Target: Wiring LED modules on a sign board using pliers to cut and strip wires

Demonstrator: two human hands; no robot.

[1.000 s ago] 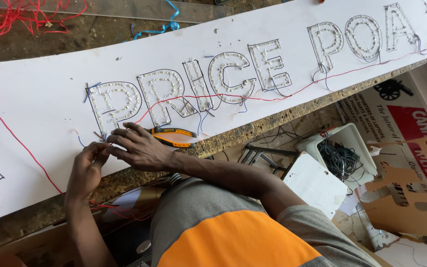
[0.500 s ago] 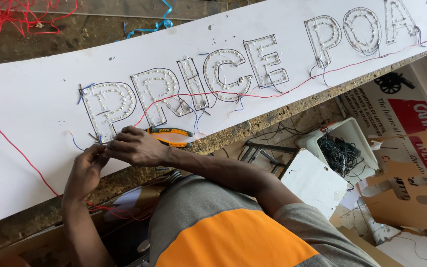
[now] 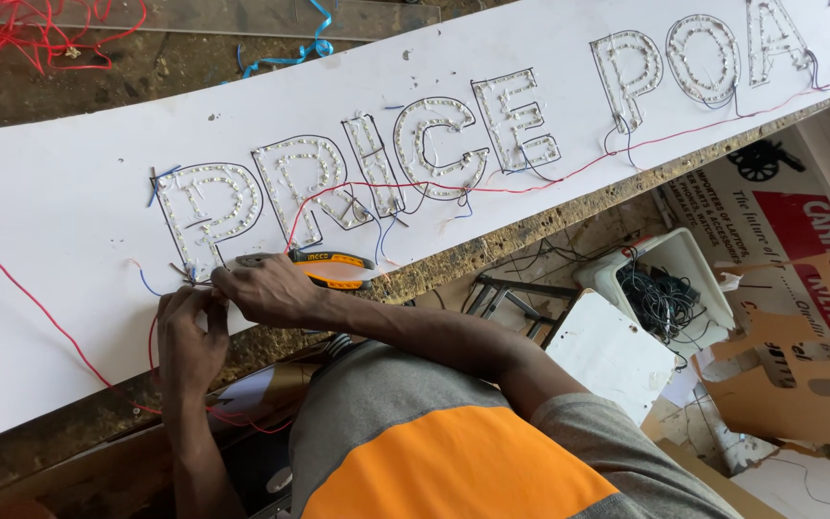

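Observation:
A long white sign board (image 3: 69,221) lies on a workbench, with outlined letters filled with small lights and linked by thin red, blue and black wires. My left hand (image 3: 184,338) and my right hand (image 3: 263,291) meet at the lower left of the first letter (image 3: 206,207). Both pinch thin wire ends (image 3: 190,280) sticking out of the board there. Pliers with orange and black handles (image 3: 324,266) lie on the board just beyond my right hand, touching no hand.
A red wire (image 3: 31,300) runs across the board's left part. The rough bench edge (image 3: 492,252) lies below the board. A white tub of black wires (image 3: 663,288), a white lid (image 3: 610,354) and cardboard pieces (image 3: 790,404) sit lower right. Tangled red wire (image 3: 31,29) lies top left.
My hands stay at the first letter's lower left corner, with small finger movements on the wire ends. The pliers have not moved.

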